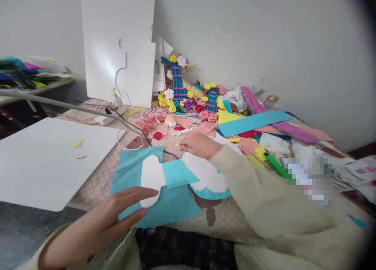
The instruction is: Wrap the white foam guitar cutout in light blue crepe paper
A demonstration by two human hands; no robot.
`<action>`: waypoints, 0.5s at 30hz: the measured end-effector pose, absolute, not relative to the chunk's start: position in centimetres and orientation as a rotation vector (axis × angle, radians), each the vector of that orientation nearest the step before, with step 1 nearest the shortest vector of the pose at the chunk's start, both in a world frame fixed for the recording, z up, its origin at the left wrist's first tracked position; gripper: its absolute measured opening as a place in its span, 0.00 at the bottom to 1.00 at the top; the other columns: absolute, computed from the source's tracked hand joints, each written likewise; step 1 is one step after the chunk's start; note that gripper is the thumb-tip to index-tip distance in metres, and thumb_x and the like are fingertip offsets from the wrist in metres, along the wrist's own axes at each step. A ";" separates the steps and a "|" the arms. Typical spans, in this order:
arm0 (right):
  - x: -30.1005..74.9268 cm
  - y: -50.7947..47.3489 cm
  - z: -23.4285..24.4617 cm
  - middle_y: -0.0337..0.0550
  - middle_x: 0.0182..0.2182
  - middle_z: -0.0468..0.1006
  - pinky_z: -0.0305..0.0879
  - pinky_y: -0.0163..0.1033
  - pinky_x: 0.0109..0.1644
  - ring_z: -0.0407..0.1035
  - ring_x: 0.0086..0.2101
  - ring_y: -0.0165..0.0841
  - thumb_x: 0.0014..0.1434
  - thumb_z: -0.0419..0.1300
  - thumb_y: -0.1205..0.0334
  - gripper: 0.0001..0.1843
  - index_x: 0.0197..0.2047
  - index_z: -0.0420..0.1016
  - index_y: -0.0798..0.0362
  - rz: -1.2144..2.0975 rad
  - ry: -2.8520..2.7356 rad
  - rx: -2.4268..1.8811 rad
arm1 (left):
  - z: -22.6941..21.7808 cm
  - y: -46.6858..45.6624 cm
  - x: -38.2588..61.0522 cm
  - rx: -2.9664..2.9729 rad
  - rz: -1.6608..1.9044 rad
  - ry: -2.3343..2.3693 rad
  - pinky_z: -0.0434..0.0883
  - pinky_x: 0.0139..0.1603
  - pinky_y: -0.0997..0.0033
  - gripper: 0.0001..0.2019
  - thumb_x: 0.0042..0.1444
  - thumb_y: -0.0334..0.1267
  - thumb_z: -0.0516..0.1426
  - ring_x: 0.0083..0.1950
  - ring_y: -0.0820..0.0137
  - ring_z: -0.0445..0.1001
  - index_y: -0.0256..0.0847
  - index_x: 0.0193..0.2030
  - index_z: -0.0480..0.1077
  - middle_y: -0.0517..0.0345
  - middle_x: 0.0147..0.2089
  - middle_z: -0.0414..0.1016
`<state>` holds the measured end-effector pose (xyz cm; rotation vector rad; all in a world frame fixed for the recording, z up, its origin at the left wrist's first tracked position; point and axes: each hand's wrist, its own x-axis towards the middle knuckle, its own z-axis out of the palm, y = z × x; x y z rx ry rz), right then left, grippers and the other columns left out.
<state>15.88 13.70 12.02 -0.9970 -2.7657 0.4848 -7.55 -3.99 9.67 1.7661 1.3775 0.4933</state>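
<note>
A white card cut-out [210, 180] lies before me, with a rounded end on the left and a wider body on the right. Light blue paper [178, 173] covers its narrow middle, and a ruffled blue edge runs along the body. Beneath the left part is a sheet of blue crepe paper [176, 207]. My left hand [125, 205] has its fingers stretched out over the rounded end and the crepe paper. Above the body, my right hand [201, 144] has its fingers curled together; what they hold, if anything, is too small to name. A marker pen [185, 131] lies just beyond it.
Two decorated paper guitars [178, 82] with paper flowers lean at the back wall. Coloured paper strips [255, 122] and scraps pile up on the right. A white board [53, 164] lies left; a lamp arm [88, 109] and black cable [132, 123] cross nearby.
</note>
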 end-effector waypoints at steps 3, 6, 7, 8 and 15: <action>21.5 8.5 12.3 0.45 0.25 0.75 0.54 0.39 0.32 0.66 0.29 0.35 0.59 0.51 0.57 0.15 0.25 0.72 0.52 0.423 -2.603 -1.217 | 10.2 -0.8 -7.3 1.896 0.495 1.314 0.62 0.53 0.74 0.18 0.50 0.38 0.58 0.52 0.62 0.70 0.56 0.50 0.70 0.62 0.52 0.73; 26.3 2.5 9.7 0.39 0.14 0.69 0.52 0.37 0.23 0.63 0.18 0.31 0.58 0.50 0.50 0.22 0.17 0.66 0.51 0.907 -2.363 -1.555 | 9.4 2.7 -6.9 1.892 0.595 1.248 0.60 0.54 0.72 0.16 0.46 0.35 0.61 0.50 0.61 0.71 0.53 0.43 0.75 0.61 0.47 0.76; 27.2 0.8 8.3 0.39 0.14 0.70 0.53 0.36 0.22 0.64 0.17 0.30 0.58 0.50 0.50 0.22 0.18 0.67 0.51 1.162 -2.204 -1.614 | 9.0 3.9 -6.6 1.857 0.615 1.227 0.59 0.54 0.71 0.15 0.45 0.35 0.61 0.51 0.60 0.70 0.51 0.42 0.75 0.61 0.47 0.76; 27.7 -0.6 6.8 0.39 0.15 0.71 0.53 0.36 0.20 0.64 0.15 0.30 0.58 0.49 0.49 0.21 0.20 0.69 0.50 1.355 -2.004 -1.662 | 8.6 5.1 -6.2 1.831 0.660 1.209 0.58 0.55 0.70 0.14 0.44 0.35 0.62 0.51 0.60 0.70 0.50 0.41 0.76 0.60 0.46 0.77; 25.4 -2.5 1.8 0.43 0.28 0.73 0.61 0.36 0.19 0.71 0.27 0.36 0.51 0.59 0.50 0.13 0.35 0.69 0.50 1.312 -0.911 -1.384 | 6.7 10.3 -3.1 1.722 0.637 1.156 0.59 0.53 0.67 0.07 0.42 0.32 0.62 0.48 0.58 0.71 0.45 0.31 0.76 0.54 0.37 0.78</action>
